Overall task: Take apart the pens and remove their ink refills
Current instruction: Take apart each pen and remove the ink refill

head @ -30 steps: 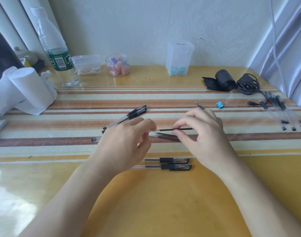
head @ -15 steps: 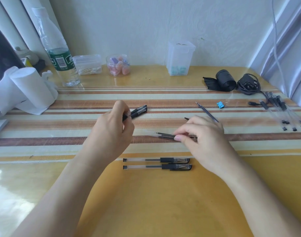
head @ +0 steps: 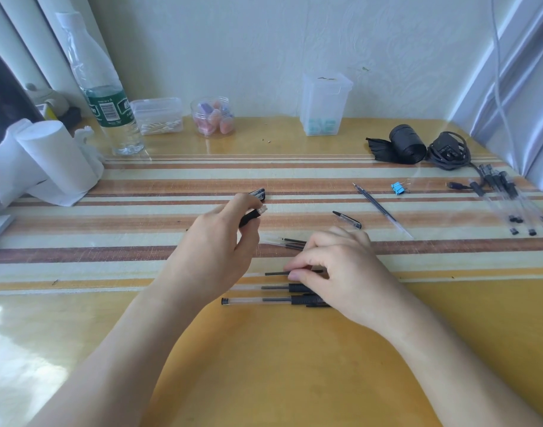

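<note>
We pinch a thin dark refill [head: 276, 273] between thumb and forefinger of our right hand [head: 341, 272], low over the counter [head: 294, 365] and just beyond two whole pens [head: 257, 300] that lie side by side. Our left hand [head: 214, 251] is curled round a black grip piece [head: 251, 216] with a clear stub at its end. Between the hands lie loose refills [head: 290, 241] (something clear seems to lie with them, but glare blurs it). Further right are a black cap [head: 347, 219] and one long refill [head: 376, 206], slanted and alone.

We judge the job about half done. The bunch of clear barrels [head: 507, 192] at the far right looks emptied. The two near pens are whole, and more capped pens [head: 259, 194] peek out behind the left hand.

The barrels are slim, round, hard clear plastic. The refills are thin tubes, dark where ink fills them, and they probably roll easily. The cap is glossy black with a clip.

The counter is shiny yellow wood, and a woven striped mat [head: 140, 211] lies under what looks like a clear sheet. A blue binder clip [head: 398, 188] lies near the long refill. Along the wall stand a water bottle [head: 106, 103], a clear box [head: 157, 117], a small jar [head: 213, 117] of pastel bits and a tall frosted tub [head: 324, 103]. To the right of them lie a black roll [head: 407, 143] and a coiled cable [head: 448, 149].
</note>
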